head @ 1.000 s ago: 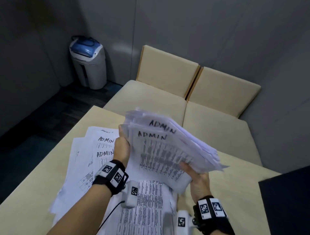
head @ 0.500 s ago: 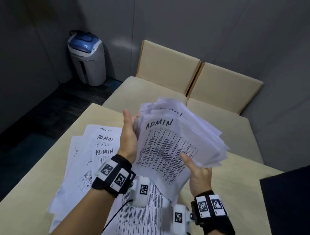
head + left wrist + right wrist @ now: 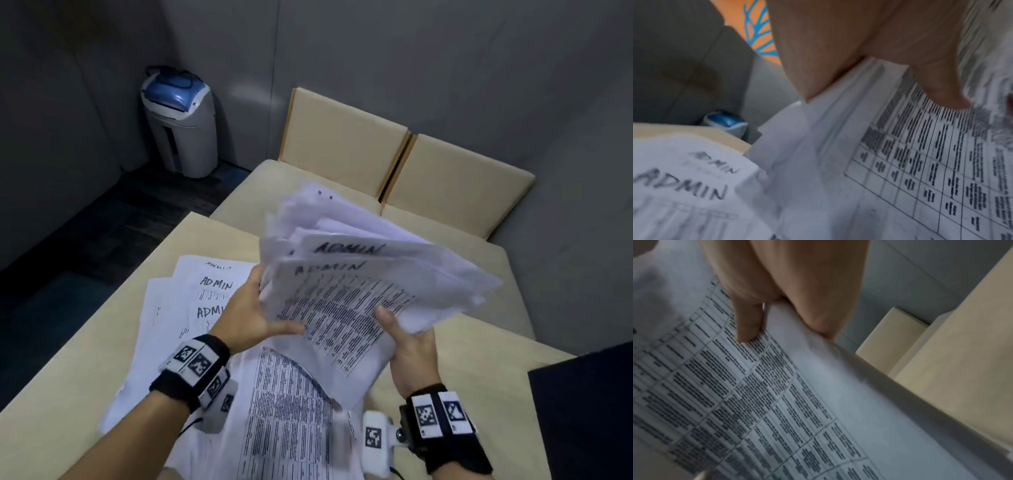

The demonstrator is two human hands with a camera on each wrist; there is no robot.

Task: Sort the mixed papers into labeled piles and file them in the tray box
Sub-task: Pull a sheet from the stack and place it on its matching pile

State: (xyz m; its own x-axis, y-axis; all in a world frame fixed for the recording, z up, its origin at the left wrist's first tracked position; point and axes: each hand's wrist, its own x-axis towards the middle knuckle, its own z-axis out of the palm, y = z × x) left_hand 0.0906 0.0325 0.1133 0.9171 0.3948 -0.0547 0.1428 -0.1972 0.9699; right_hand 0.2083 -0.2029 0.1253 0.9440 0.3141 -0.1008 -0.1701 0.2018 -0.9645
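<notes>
A thick, uneven stack of white papers (image 3: 363, 284) is lifted above the table; its top sheets read ADMIN over a printed table. My left hand (image 3: 257, 315) grips the stack's left edge, thumb lying across the front sheet (image 3: 920, 162). My right hand (image 3: 407, 339) holds the lower right edge, thumb (image 3: 748, 324) on top and fingers underneath. On the table to the left lies a fanned pile of ADMIN sheets (image 3: 209, 287). More printed sheets (image 3: 284, 418) lie under the lifted stack. The tray box is in none of the views.
The beige table (image 3: 61, 404) runs to an edge at the far left. Behind it stands a cushioned bench (image 3: 452, 192) against grey walls. A white shredder bin with a blue top (image 3: 181, 123) sits on the floor at the back left. A dark object (image 3: 585, 411) is at the right.
The stack has tilted flatter with its sheets fanned at the top. My left thumb has come across the front sheet; my right hand keeps its hold.
</notes>
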